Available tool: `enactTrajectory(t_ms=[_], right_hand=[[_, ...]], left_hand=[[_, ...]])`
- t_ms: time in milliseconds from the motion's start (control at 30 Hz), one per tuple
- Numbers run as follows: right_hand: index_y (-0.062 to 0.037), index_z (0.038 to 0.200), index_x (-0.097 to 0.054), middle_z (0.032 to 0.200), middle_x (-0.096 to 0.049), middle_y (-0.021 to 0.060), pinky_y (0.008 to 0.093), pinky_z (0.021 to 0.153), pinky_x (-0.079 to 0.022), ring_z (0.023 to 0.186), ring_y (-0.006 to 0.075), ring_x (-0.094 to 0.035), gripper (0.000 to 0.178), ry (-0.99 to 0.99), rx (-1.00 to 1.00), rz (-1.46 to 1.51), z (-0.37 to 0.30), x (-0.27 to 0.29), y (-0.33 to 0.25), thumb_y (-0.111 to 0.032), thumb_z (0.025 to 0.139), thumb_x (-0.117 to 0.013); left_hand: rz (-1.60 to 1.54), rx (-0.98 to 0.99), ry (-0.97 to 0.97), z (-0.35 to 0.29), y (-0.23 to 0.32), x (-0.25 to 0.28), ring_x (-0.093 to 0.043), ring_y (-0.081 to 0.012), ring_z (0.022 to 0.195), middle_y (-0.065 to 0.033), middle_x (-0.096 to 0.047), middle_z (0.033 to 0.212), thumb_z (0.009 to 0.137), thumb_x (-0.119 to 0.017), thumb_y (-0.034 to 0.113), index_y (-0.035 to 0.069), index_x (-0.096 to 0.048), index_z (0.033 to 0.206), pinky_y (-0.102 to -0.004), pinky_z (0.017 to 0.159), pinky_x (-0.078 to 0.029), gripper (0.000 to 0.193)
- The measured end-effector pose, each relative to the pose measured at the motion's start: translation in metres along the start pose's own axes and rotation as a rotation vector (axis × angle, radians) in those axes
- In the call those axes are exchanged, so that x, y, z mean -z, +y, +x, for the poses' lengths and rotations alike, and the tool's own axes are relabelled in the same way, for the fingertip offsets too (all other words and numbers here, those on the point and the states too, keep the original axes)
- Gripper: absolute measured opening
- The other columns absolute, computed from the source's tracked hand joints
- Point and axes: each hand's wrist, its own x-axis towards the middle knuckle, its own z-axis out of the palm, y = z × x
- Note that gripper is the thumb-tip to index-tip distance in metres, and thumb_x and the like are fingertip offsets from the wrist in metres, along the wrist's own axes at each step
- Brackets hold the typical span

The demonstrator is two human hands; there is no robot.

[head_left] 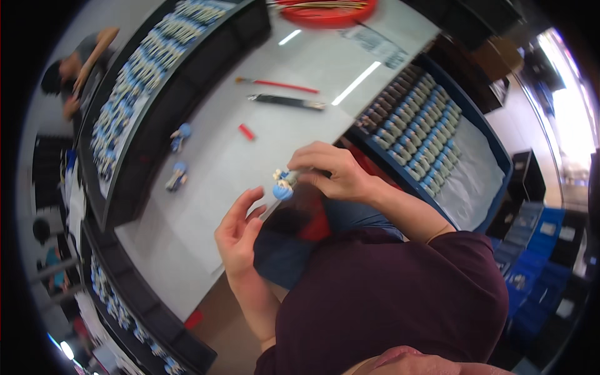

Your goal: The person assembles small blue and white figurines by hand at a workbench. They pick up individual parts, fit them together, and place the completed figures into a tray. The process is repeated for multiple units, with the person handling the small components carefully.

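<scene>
Between the fingertips of my right hand [331, 172] is a small figurine [283, 186] with a light-blue head and a pale, greyish body. It is held over the near edge of the white table [200, 219]. My left hand [240, 231] is close by on the left, its thumb and fingers apart, touching nothing. Two similar figurines lie on the table to the left: an upper one [180, 137] and a lower one [177, 177]. A short red piece [247, 132] lies beyond my hands, its kind unclear.
Farther back lie a red-handled paintbrush [281, 85] and a black knife-like tool [286, 102]. A red round tray [328, 15] sits at the far edge. Dark trays of blue figurines [147, 81] line the left. A blue crate [494, 206] with rows of figurines stands right. Another person [81, 69] is far left.
</scene>
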Motion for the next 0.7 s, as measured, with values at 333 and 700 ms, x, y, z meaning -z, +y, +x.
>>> enactTrajectory(t_ms=[333, 700], right_hand=[[-0.0046, 0.093, -0.064, 0.082, -0.063, 0.0095, 0.0299, 0.067, -0.049, 0.073, 0.0193, -0.062, 0.022, 1.021, -0.659, -0.888, -0.201, 0.26, 0.126, -0.01, 0.072, -0.068], [-0.0081, 0.094, -0.066, 0.087, -0.066, 0.0107, 0.0318, 0.073, -0.047, 0.079, 0.0206, -0.063, 0.022, 0.75, -1.028, -0.985, -0.311, 0.311, 0.207, -0.017, 0.074, -0.065]], left_hand=[[0.109, 0.04, -0.117, 0.024, -0.009, -0.036, -0.054, -0.0254, 0.105, -0.0184, -0.055, 0.117, 0.083, -0.054, -0.001, -0.002, -0.049, 0.121, -0.0354, 0.086, -0.045, 0.038], [0.156, 0.153, -0.129, 0.032, -0.004, -0.07, -0.055, -0.0198, 0.101, -0.0149, -0.057, 0.112, 0.081, -0.053, -0.006, -0.007, -0.052, 0.115, -0.0301, 0.086, -0.044, 0.035]])
